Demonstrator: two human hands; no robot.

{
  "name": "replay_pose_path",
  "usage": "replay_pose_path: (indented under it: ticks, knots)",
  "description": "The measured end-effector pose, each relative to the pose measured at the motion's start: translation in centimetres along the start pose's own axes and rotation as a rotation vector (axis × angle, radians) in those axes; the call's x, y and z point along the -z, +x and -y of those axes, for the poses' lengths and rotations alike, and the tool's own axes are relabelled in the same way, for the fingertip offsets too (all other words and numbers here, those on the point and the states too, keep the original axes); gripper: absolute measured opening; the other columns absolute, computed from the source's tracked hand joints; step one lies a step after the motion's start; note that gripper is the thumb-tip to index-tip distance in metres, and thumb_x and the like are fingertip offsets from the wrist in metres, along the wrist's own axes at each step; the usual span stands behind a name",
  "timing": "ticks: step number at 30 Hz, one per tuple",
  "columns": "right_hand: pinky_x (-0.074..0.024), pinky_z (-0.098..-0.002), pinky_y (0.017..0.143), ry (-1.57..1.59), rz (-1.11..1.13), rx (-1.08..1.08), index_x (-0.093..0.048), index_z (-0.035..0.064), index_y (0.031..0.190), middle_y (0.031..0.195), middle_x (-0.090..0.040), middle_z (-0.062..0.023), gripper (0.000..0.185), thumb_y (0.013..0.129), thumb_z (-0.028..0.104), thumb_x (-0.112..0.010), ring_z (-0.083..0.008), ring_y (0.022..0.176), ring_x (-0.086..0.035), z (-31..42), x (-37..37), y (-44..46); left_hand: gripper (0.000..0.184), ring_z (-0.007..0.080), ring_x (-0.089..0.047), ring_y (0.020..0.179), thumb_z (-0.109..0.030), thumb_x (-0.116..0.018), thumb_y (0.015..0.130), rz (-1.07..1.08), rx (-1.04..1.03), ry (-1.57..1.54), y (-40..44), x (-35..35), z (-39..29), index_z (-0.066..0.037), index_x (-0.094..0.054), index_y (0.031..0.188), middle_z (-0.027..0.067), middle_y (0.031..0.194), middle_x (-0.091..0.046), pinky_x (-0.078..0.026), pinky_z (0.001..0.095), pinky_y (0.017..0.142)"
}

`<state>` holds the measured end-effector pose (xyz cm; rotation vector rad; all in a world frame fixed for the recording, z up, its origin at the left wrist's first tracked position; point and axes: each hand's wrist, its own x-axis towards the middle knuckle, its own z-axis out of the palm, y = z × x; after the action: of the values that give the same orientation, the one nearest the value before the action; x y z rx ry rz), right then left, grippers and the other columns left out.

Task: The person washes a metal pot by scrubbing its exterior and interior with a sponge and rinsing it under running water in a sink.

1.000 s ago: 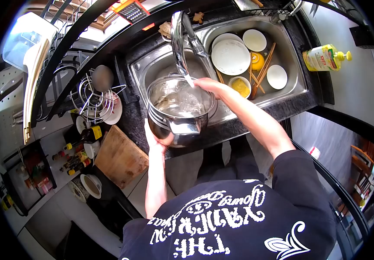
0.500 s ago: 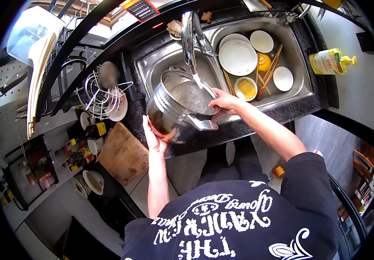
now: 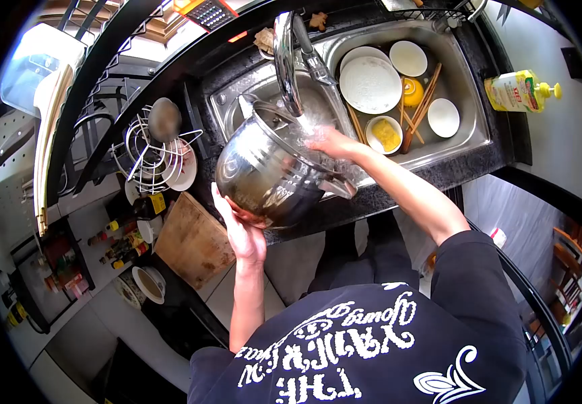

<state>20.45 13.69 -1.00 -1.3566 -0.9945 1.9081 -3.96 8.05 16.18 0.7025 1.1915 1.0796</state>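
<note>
A shiny steel pot is tipped steeply over the left sink basin, its mouth toward the faucet. My left hand supports the pot's underside, palm against the metal with its fingers spread along it. Under the running water at the pot's mouth is my right hand; splashing hides its fingertips, and I cannot make out whether they touch the rim. One pot handle sticks out below my right wrist.
The right basin holds white plates, bowls, chopsticks and a yellow sponge. A yellow soap bottle stands at the right. At left are a wire rack and a wooden cutting board.
The pot has tipped from nearly upright to steeply tilted, its mouth turned into the sink. My right hand has moved from the rim's right side into the water stream.
</note>
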Motion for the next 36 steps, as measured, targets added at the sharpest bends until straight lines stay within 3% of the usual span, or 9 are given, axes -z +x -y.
replay_pose_path:
  ticks: [3, 6, 17, 19, 21, 22, 25, 30, 36]
  knots:
    - [-0.0463, -0.0312, 0.084, -0.32, -0.032, 0.107, -0.057, -0.0004, 0.116, 0.096, -0.064, -0.0099, 0.041, 0.083, 0.019, -0.07, -0.0158, 0.091, -0.057, -0.1, 0.7, 0.9, 0.055, 0.0177, -0.047, 0.122, -0.04, -0.035, 0.102, -0.018, -0.01, -0.05, -0.6, 0.6, 1.2, -0.027, -0.015, 0.152, -0.0055, 0.145, -0.038, -0.046, 0.0272, 0.077]
    - [-0.0433, -0.0307, 0.09, -0.194, 0.018, 0.263, -0.055, -0.0001, 0.118, 0.103, -0.064, -0.0124, 0.043, 0.079, 0.012, -0.07, -0.0169, 0.097, -0.054, -1.8, 1.4, 2.9, 0.053, 0.0192, -0.035, 0.133, -0.039, -0.036, 0.103, -0.118, 0.084, -0.161, -1.7, -0.3, 1.4, -0.017, -0.023, 0.149, 0.0015, 0.146, -0.033, -0.033, 0.04, 0.109]
    - [-0.0458, -0.0369, 0.087, -0.363, 0.255, 0.45, -0.054, 0.0005, 0.122, 0.104, -0.063, -0.0144, 0.047, 0.081, 0.019, -0.07, -0.0205, 0.097, -0.056, 2.4, 1.7, 4.1, 0.054, 0.0302, -0.046, 0.123, -0.047, -0.033, 0.1, 0.069, 0.589, -0.357, 4.2, 4.9, 1.8, -0.008, -0.04, 0.137, 0.0131, 0.139, -0.045, -0.04, 0.0486, 0.102]
    - [-0.0466, -0.0372, 0.086, -0.357, 0.228, 0.342, -0.054, 0.0009, 0.122, 0.103, -0.064, -0.0147, 0.049, 0.081, 0.022, -0.071, -0.0214, 0.095, -0.059, 3.5, 2.0, 3.5, 0.054, 0.0289, -0.047, 0.124, -0.046, -0.041, 0.096, -0.094, 0.585, -0.113, 4.5, 5.9, 4.0, -0.008, -0.046, 0.133, 0.0134, 0.134, -0.049, -0.037, 0.0438, 0.107]
    - [-0.0471, -0.0367, 0.086, -0.507, 0.25, 0.359, -0.054, 0.0025, 0.123, 0.107, -0.065, -0.0144, 0.05, 0.081, 0.023, -0.072, -0.0234, 0.098, -0.061, 4.3, 2.5, 3.8, 0.07, 0.0253, -0.044, 0.128, -0.027, -0.067, 0.075, 0.314, -0.011, 1.428, 4.0, 7.3, 5.9, -0.008, -0.04, 0.138, 0.0115, 0.135, -0.05, -0.029, 0.0403, 0.112]
    - [-0.0473, -0.0364, 0.086, -0.536, 0.212, 0.368, -0.055, 0.0034, 0.122, 0.109, -0.066, -0.0145, 0.048, 0.081, 0.023, -0.072, -0.0242, 0.1, -0.061, 4.2, 2.6, 4.1, 0.074, 0.0245, -0.042, 0.13, -0.021, -0.07, 0.074, 0.3, 0.014, 1.429, 4.1, 7.5, 7.2, -0.008, -0.037, 0.139, 0.0108, 0.137, -0.048, -0.028, 0.0371, 0.113]
    - [-0.0479, -0.0369, 0.086, -0.576, 0.163, 0.289, -0.059, 0.0055, 0.12, 0.113, -0.065, -0.0158, 0.048, 0.079, 0.027, -0.074, -0.0284, 0.106, -0.062, 4.3, 2.6, 4.1, 0.047, 0.0261, -0.051, 0.121, -0.024, -0.059, 0.087, 0.326, -0.136, 1.149, 4.1, 6.4, 9.3, -0.005, -0.05, 0.129, 0.0121, 0.13, -0.056, -0.041, 0.0394, 0.103]
    - [-0.0481, -0.0371, 0.084, -0.586, 0.121, 0.186, -0.062, 0.0017, 0.116, 0.103, -0.068, -0.0165, 0.055, 0.074, 0.034, -0.078, -0.0285, 0.099, -0.064, 4.8, 2.4, 4.3, 0.039, 0.0276, -0.053, 0.118, -0.029, -0.042, 0.099, -0.312, 0.263, -0.346, 3.8, 7.9, 12.1, -0.004, -0.055, 0.126, 0.0109, 0.129, -0.057, -0.044, 0.0449, 0.101]
    - [-0.0439, -0.0387, 0.093, -0.329, 0.249, -0.005, -0.044, 0.0045, 0.137, 0.133, -0.051, -0.0139, 0.062, 0.085, 0.028, -0.069, -0.0222, 0.12, -0.048, 5.5, 2.1, 1.6, 0.051, 0.0293, -0.054, 0.117, -0.044, -0.046, 0.095, -0.099, 0.413, -0.705, 3.3, 6.8, 9.3, -0.007, -0.052, 0.13, 0.01, 0.13, -0.056, -0.05, 0.048, 0.095]
